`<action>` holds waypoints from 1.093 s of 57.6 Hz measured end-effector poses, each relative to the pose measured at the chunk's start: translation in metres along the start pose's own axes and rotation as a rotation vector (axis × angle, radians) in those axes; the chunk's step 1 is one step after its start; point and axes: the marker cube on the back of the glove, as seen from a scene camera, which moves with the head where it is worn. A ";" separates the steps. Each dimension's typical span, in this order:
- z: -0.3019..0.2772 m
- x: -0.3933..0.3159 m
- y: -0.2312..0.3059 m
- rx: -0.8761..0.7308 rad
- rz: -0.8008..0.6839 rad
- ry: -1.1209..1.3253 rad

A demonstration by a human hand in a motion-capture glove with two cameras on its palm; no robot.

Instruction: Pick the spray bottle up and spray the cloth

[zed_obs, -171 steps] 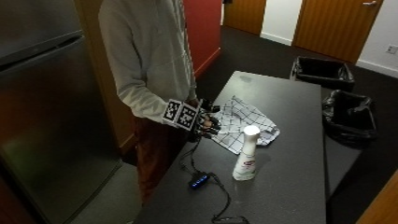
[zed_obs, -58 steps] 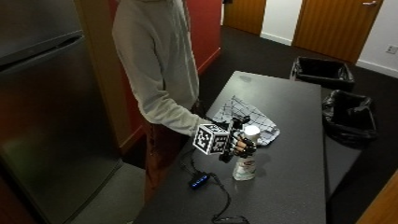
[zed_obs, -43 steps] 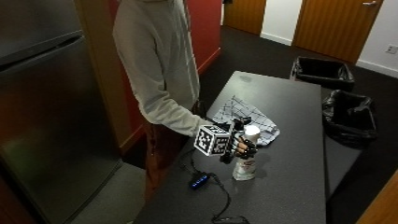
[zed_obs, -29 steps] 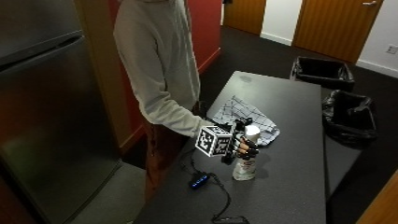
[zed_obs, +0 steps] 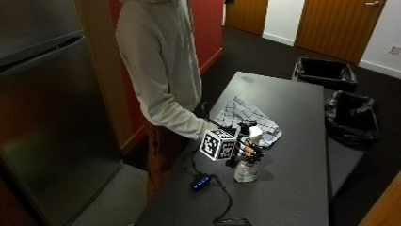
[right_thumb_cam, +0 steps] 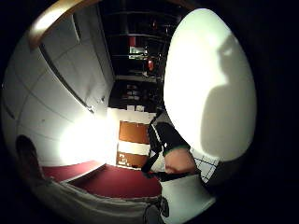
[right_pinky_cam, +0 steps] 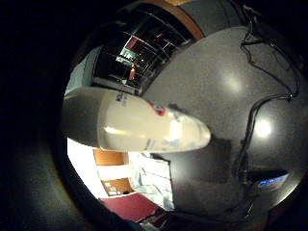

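A person in a pale hooded top stands at the long edge of a dark, speckled surface (zed_obs: 294,183). A checked cloth (zed_obs: 241,117) lies crumpled on it, near that edge. Just beside the cloth, closer to the camera, a white bottle (zed_obs: 246,162) stands upright on the surface. The gloved right hand (zed_obs: 247,149) is wrapped around its upper part, with fingers (zed_obs: 255,151) curled across the front just below the top, so of the two hands this one holds the bottle. The other hand cannot be made out.

Both palm views are largely filled by the smooth white body of the bottle, very close to the palm, with the cloth beyond it.

The bottle looks like rigid, glossy plastic: probably light, stiff enough not to buckle, but slippery under a glove. How full it is cannot be told, so its weight is a guess. The narrower neck under the spray head seems the best place to grip, leaving a finger free for the trigger. The cloth is soft and limp and should simply lie still.
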 end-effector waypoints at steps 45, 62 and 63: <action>0.016 0.003 -0.020 -0.040 0.117 -0.128; 0.029 -0.012 -0.023 -0.082 0.082 -0.058; 0.030 -0.013 -0.022 -0.090 0.077 -0.053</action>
